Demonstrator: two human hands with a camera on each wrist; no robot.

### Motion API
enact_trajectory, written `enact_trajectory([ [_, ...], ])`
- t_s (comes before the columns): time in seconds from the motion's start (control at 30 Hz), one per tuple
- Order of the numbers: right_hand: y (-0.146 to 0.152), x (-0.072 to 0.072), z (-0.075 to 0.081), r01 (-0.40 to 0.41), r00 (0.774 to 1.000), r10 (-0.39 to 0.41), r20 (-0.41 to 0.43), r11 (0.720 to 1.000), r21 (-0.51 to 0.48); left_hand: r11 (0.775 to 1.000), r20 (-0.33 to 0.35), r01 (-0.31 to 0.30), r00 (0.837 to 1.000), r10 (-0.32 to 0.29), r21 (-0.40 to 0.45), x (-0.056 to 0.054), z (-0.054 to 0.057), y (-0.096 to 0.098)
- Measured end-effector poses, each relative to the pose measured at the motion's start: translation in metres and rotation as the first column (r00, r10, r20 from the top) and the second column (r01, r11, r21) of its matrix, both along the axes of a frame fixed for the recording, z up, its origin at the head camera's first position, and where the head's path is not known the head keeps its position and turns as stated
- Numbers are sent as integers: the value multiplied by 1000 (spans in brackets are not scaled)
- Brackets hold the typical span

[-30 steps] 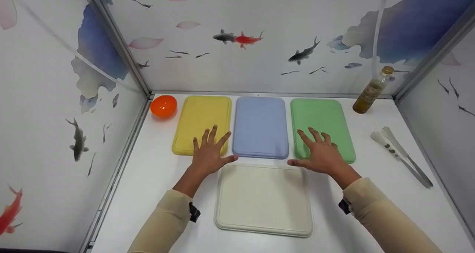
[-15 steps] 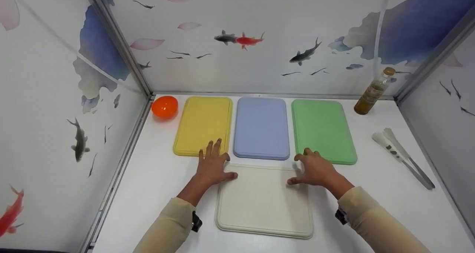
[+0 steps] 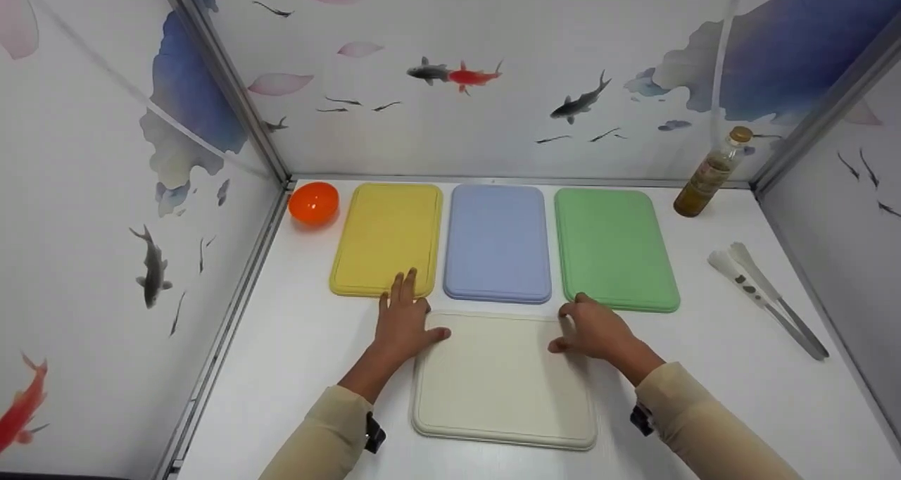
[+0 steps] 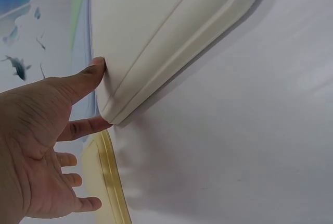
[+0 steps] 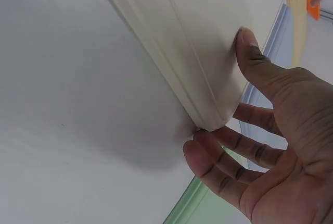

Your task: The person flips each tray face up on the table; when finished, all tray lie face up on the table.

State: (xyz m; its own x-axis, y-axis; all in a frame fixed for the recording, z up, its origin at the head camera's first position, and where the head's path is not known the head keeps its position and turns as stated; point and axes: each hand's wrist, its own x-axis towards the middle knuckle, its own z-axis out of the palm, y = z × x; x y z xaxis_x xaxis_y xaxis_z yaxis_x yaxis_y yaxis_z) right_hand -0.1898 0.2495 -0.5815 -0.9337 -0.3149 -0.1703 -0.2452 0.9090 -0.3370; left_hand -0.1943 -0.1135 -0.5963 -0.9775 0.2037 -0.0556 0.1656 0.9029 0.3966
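A cream cutting board [image 3: 503,388] lies flat at the front of the table. My left hand [image 3: 402,329] pinches its far left corner, thumb over the top and index finger against the corner; the other fingers spread out toward the yellow cutting board [image 3: 387,237]. At the far right corner, my right hand [image 3: 597,331] grips the cream board, its thumb on top and its fingers curled at the edge, as the right wrist view shows. Behind stand the blue cutting board [image 3: 497,244] and the green cutting board [image 3: 616,248], side by side with the yellow one.
An orange bowl [image 3: 314,203] sits at the back left. An oil bottle [image 3: 709,174] stands upright at the back right, with tongs [image 3: 771,300] lying in front of it. Printed panels wall in the table at the back and both sides.
Both hands have come back toward me from over the yellow and green boards and lowered to the cream board's far corners. Their fingers have closed in on it.
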Motion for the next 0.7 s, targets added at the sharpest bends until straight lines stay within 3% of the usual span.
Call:
enact_trajectory([
  [0.2, -5, 0, -6, 37, 998, -38, -52, 999, -29, 995, -14, -93, 996, 93, 26, 5, -6, 3],
  [0.37, -9, 2, -8, 87, 995, -90, -51, 994, -63, 975, -17, -143, 989, 148, 170, 10, -12, 2],
  [0.5, -13, 7, -9, 135, 989, -141, -44, 985, -106, 923, 20, -190, 981, 194, 336, 18, -20, 0],
  [0.7, -18, 15, -11, 206, 977, -213, -32, 967, -150, 805, 13, -245, 959, 283, 540, 28, -33, 1],
])
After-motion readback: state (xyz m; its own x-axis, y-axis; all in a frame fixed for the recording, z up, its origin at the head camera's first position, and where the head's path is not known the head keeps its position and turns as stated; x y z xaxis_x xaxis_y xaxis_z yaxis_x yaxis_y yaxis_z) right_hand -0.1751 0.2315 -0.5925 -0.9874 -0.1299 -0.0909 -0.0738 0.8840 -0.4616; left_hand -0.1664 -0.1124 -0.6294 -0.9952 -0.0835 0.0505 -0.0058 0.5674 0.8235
